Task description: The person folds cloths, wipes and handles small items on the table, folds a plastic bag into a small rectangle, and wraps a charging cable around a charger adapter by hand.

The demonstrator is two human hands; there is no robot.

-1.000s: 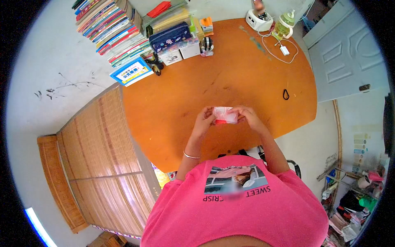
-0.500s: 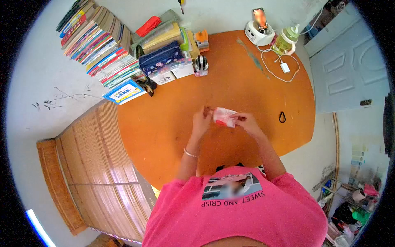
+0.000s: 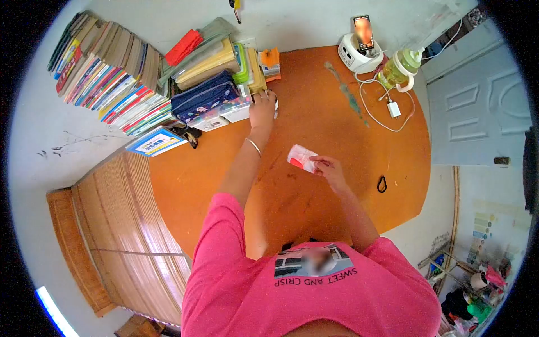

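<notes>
Between the fingers and thumb of my right hand [image 3: 330, 169] is a small, soft white-and-red packet [image 3: 302, 158], held above the middle of the table. Stretched to the back of the table, my left hand [image 3: 263, 109] has its fingers curled over a small round black-and-white object [image 3: 275, 106], mostly covered by the hand. Beside that hand stand a white box [image 3: 237, 114] and a dark blue patterned pencil case [image 3: 205, 96].
A tall row of books [image 3: 112, 73] lines the back left, with a desk calendar [image 3: 156, 141] before it. At back right are a white device [image 3: 359, 54] bearing a phone, a green bottle [image 3: 400, 70] and a charger [image 3: 394, 109]. A black loop [image 3: 382, 184] lies at right.
My left hand has let go of the packet and reached away to the round object beside the white box. My right hand still holds the packet. The view has shifted slightly.
</notes>
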